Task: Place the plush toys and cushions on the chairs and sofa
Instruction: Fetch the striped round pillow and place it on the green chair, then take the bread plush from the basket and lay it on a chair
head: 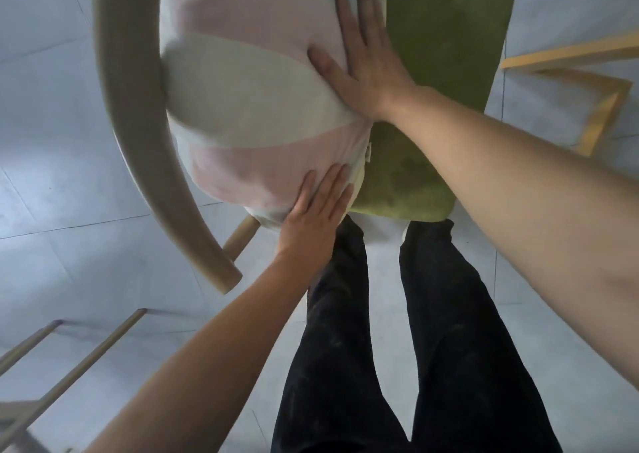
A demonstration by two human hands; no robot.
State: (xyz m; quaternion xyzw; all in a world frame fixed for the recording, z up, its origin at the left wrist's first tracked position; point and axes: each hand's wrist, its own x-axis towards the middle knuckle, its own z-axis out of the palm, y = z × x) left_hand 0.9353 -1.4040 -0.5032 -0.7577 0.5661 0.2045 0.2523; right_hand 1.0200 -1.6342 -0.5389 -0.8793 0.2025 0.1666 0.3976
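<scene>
Pink-white cushion [256, 100] on green chair seat [446, 55], against curved wood backrest [138, 124] at 9 o'clock; left hand [311, 217], right hand [366, 69] fingers flat, splayed, pressing cushion, gripping nothing; pale tiled floor [52, 210]; yellow wood frame [594, 82] at 3 o'clock

My left hand [313, 217] and right hand [366, 55] are bare: no gloves, rings or watch. Both forearms are uncovered, with no sleeve in frame. I wear dark, near-black trousers [397, 349], faintly dust-marked, filling the lower centre. A pale shoe tip [405, 233] shows at centre.
</scene>
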